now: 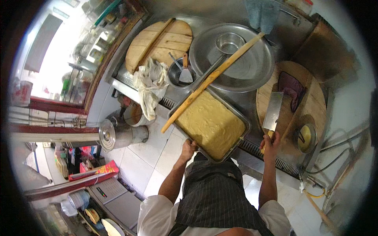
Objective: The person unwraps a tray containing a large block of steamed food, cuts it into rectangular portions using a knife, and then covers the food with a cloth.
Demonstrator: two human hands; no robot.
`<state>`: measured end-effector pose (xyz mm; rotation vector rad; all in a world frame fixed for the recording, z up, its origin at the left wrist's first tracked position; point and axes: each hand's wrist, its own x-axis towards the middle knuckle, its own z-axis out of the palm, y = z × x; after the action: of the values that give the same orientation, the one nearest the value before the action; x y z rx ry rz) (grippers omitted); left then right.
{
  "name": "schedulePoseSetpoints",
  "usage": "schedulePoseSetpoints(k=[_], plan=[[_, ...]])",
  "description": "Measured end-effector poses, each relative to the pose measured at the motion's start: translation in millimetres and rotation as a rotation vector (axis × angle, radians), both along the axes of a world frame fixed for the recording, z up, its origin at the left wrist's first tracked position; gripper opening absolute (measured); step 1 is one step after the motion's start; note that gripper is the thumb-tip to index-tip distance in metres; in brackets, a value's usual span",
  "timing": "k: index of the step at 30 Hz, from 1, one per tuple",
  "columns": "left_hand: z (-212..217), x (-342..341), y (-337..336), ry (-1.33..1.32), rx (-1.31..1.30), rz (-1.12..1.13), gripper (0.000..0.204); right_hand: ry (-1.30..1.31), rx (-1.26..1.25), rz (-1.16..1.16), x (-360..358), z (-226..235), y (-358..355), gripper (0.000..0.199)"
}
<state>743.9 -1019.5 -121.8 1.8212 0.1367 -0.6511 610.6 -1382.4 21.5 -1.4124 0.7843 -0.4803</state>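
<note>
My left hand (pixel 189 148) is closed on the near left rim of a rectangular metal tray (pixel 248 126). A thick pale-yellow slab (pixel 210 126), like dough or batter with an uneven top, fills the tray. In my right hand (pixel 271 142) is a cleaver (pixel 273 108), gripped by its wooden handle, its broad blade pointing away from me over a round wooden board (pixel 265 89). A long wooden pole (pixel 214 76) lies slantwise across the tray's far left corner and the wide metal basin (pixel 260 74) behind it.
Inside the basin rests a long-handled ladle (pixel 229 43). A bowl with a scraper (pixel 186 74), a crumpled white cloth (pixel 151 82) and another round board (pixel 157 39) stand left. On the right board are a dark purple cloth (pixel 289 90) and a small bowl (pixel 307 138). A lidded metal pot (pixel 118 134) stands left.
</note>
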Motion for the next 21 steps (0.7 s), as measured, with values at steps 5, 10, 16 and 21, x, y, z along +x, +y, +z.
schedulePoseSetpoints(k=[5,10,16,21], plan=[[36.3,34.9,29.4,-0.134,0.112,-0.293,0.028,0.023,0.004,0.04,8.6,8.1,14.2,0.035],[33.6,76.0,46.1,-0.072,0.019,-0.465,0.024,0.199,-0.053,0.022,-4.2,-1.7,40.5,0.036],[20.8,101.6,53.7,-0.061,0.033,-0.646,0.023,0.594,-0.468,-0.013,-45.3,-58.5,99.4,0.038],[46.7,108.9,44.4,-0.099,0.208,-0.812,0.025,0.598,-0.103,-0.15,-58.6,-89.4,168.5,0.035]])
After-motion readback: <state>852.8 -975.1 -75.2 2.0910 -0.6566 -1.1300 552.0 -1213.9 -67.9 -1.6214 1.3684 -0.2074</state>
